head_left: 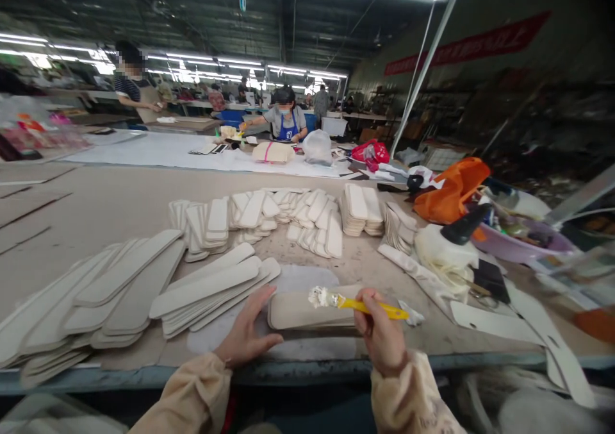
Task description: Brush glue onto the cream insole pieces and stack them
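Observation:
My right hand [383, 331] grips a brush [368, 306] by its yellow handle. White paste coats the bristles, which point left above a stack of long, round-cornered beige strips [298, 311]. That stack lies on a pale sheet [307, 275] near the table's front edge. At the stack's left end, my left hand [250, 331] is open, thumb and fingers apart; whether it touches the strips I cannot tell. Just left of this hand, a fanned pile of strips [211, 286] rests on the table. A crumpled white scrap [412, 313] sits beside the brush handle's end.
Larger strips [125, 286] fan out at the left, and shorter stacks [259, 209] line the middle. A pale container with a black nozzle [444, 245], an orange bag [451, 190] and a purple basin [523, 248] crowd the right. Across the table, a person in a blue apron [288, 123] works.

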The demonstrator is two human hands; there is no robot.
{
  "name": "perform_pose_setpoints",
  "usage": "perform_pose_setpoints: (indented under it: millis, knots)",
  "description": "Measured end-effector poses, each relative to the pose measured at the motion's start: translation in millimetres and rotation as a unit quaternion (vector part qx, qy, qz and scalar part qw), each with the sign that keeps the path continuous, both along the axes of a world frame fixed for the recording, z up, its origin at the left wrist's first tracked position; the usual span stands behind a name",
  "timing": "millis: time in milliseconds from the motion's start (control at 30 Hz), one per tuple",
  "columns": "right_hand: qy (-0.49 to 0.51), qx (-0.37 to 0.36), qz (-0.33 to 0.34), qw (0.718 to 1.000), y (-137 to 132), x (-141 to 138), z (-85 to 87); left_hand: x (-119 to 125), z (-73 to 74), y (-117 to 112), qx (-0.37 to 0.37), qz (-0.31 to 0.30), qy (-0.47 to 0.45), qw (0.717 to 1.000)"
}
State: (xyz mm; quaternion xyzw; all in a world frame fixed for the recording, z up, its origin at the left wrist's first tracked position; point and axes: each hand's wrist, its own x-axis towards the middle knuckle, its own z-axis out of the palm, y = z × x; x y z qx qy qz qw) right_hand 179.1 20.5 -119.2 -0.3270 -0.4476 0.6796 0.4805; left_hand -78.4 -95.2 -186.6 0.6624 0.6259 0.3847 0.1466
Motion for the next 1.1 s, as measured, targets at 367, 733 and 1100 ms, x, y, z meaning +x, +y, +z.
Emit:
perform_pose_setpoints:
  millis: [367, 733, 1100]
  knots:
    - [-0.066, 0.018, -0.030, 0.997, -0.6, -4.1, -6.6, 2.3, -1.2, 5.5, -0.019, -0.017, 0.014, 1.000]
    - [-0.144, 0.045, 0.063, 0.987, -17.3, -43.8, -6.1, 2.6, -3.1, 7.8, -0.003, -0.015, -0.025, 1.000]
    - [-0.200, 0.086, 0.094, 0.971, -21.5, -59.4, -11.8, 2.9, -4.0, 9.2, -0.006, -0.008, -0.031, 0.999]
